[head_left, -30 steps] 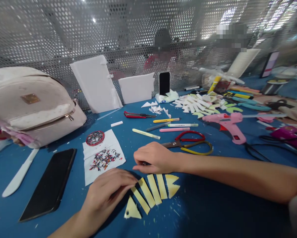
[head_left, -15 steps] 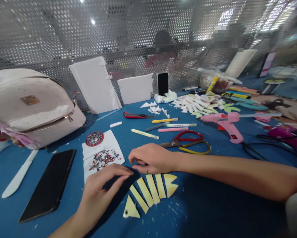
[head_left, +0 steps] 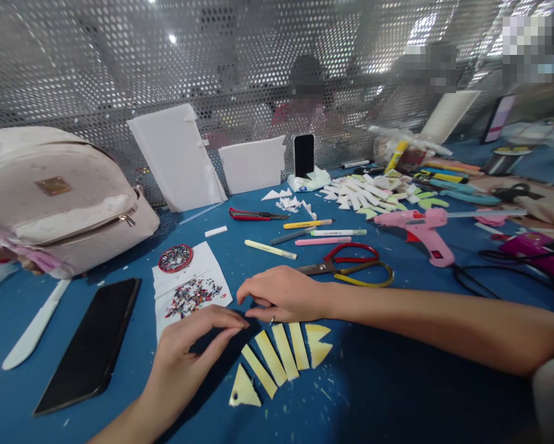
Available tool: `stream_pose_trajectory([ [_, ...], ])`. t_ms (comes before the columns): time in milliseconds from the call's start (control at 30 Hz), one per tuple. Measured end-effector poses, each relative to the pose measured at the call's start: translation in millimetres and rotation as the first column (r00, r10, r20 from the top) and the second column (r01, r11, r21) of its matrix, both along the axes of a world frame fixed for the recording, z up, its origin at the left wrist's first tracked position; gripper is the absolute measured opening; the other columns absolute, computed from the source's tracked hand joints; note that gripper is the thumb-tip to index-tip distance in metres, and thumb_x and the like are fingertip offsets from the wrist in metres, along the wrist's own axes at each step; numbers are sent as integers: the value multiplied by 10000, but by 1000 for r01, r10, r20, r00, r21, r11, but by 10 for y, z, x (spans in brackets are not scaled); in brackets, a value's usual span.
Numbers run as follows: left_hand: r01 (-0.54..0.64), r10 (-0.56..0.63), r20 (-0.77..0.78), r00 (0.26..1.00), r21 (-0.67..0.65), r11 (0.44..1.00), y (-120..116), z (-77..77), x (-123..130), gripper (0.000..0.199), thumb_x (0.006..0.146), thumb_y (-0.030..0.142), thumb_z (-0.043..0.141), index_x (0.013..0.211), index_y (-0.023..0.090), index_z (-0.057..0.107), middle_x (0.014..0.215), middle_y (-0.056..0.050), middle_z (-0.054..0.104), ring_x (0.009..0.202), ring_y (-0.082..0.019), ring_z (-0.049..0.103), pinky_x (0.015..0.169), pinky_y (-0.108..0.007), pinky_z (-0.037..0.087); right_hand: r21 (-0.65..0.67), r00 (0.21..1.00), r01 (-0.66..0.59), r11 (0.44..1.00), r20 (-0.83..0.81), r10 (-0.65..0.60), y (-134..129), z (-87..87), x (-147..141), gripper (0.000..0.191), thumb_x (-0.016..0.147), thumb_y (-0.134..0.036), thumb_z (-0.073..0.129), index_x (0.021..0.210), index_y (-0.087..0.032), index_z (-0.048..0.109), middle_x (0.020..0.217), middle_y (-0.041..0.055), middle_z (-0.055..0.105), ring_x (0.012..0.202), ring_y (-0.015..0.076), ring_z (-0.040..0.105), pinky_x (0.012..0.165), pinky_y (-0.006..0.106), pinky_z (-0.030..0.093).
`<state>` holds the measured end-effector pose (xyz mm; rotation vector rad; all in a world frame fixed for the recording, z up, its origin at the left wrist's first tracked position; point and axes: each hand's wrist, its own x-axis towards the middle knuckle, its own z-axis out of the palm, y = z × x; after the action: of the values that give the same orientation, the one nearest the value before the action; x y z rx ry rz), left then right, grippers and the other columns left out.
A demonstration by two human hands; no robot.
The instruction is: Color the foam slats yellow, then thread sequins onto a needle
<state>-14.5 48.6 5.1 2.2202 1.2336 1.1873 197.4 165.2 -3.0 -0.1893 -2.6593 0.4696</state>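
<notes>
Yellow cut pieces [head_left: 286, 351] are lying fish-like on the tabletop [head_left: 397, 382], just below both hands. The left hand's [head_left: 184, 339] fingers are curving toward its thumb, the right hand's [head_left: 288, 293] curling inward; cannot tell if either is gripping anything. Loose strips are probably needing light nudges. Blue tabletop is carrying white scraps [head_left: 364, 194]; perforated panel [head_left: 166, 68] is standing behind.

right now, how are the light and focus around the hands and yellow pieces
Head view: left hand and right forearm shade the blue table; yellow pieces look fairly sharp; a bright spot shows at the perforated panel; upper right looks blurred.
</notes>
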Motion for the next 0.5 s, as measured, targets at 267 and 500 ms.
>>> stream_pose_trajectory([
  [267, 25, -25, 7, 1000, 17, 1000, 4, -7, -2, 152, 935, 99, 648, 944, 222, 737, 901, -10, 800, 830, -146, 772, 775, -206, 606, 57, 999, 29, 998, -22, -28, 14, -16, -7, 153, 968, -245, 599, 1108, -184, 602, 819, -6, 685, 714, 141, 617, 628, 245, 360],
  [500, 41, -41, 4, 999, 28, 999, -4, 16, -5, 154, 932, 82, 649, 945, 206, 739, 898, -6, 792, 840, -124, 763, 796, -169, 582, 119, 996, 94, 988, -14, -93, 11, -23, -3, 179, 941, -156, 526, 1093, -207, 606, 823, -8, 710, 696, 146, 631, 603, 248, 316],
])
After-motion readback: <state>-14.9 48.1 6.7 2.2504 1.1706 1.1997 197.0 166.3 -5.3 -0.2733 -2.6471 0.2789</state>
